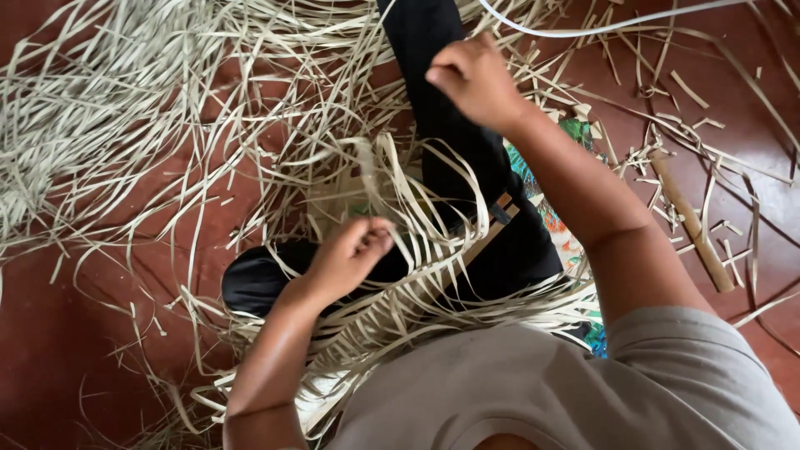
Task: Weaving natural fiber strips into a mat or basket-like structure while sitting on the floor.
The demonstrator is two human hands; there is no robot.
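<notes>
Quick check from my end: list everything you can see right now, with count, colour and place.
Loose strips: too many to count, pale straw colour, spread over the floor, thickest at upper left.
Strips being worked: a bunch, pale, lying across the lap between the hands.
Floor: one, red-brown, all around.
Stick: one, light brown, on the floor at right.
Patterned cloth: one, green, blue and orange, under the legs at right.
White band: one, curving along the top edge.
Legs in black trousers: centre, stretched upward in the picture.
Grey shirt: bottom right.
Left hand: pinching a strip, centre.
Right hand: closed, raised at top centre.
</notes>
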